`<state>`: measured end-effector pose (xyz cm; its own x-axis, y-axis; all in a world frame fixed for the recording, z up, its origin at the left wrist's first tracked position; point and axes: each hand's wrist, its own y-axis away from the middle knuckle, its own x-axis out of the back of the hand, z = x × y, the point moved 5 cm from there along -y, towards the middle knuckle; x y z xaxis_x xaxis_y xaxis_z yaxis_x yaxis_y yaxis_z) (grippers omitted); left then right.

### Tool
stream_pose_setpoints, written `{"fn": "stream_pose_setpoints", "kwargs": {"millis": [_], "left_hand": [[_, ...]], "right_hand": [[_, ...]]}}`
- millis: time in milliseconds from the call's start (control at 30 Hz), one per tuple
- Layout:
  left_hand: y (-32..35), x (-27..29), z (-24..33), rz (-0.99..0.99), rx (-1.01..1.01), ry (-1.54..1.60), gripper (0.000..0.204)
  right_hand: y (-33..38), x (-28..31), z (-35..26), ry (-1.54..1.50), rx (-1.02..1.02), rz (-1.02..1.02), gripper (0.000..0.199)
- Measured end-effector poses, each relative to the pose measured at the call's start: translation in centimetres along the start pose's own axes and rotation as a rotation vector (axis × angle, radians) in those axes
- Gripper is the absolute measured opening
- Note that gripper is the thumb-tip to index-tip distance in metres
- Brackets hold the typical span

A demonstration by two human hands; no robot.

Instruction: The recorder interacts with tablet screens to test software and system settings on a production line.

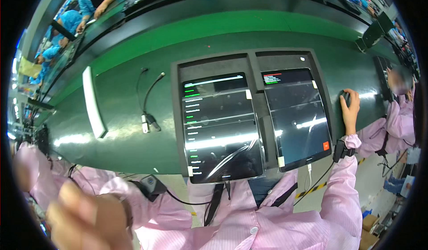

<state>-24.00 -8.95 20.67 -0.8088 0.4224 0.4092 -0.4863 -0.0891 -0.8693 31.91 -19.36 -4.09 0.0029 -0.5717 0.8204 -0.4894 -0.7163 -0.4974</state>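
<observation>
Left tablet (218, 120) and right tablet (296, 109) lie side by side, lit, in a dark foam tray (214, 65) on the green table (118, 94). Beside the tray, the person's right hand (351, 108) touches a small dark object (345, 97), its grip unclear. The left hand (91, 219) is blurred; its grip cannot be told.

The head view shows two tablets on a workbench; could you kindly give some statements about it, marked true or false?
A left black rectangular tablet and a right black rectangular tablet lie in a dark grey tray. True.
A long white strip lies right of the tray. False: the strip lies left of it.
The right hand rests on a small black mouse. True.
The left hand grips the left tablet. False: the left hand is blurred, at the lower left, apart from both tablets.
An orange-red square shows on the right tablet's screen. True.
</observation>
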Motion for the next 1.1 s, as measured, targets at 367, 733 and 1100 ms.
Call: {"fn": "stream_pose_setpoints", "kwargs": {"millis": [367, 733, 1100], "left_hand": [[17.2, -9.1, -4.7, -0.028, 1.130, -0.327, 0.064], [16.2, -11.2, -5.1, -0.184, 1.120, -0.597, 0.058], [16.5, -10.6, -1.5, 0.227, 1.083, -0.674, 0.043]], "right_hand": [[5.2, 7.8, -6.0, -0.444, -0.143, -0.011, 0.023], [9.4, 9.4, -18.2, -0.486, 0.247, -0.304, 0.050], [8.3, 7.6, -20.4, -0.401, 0.332, -0.424, 0.054]]}}
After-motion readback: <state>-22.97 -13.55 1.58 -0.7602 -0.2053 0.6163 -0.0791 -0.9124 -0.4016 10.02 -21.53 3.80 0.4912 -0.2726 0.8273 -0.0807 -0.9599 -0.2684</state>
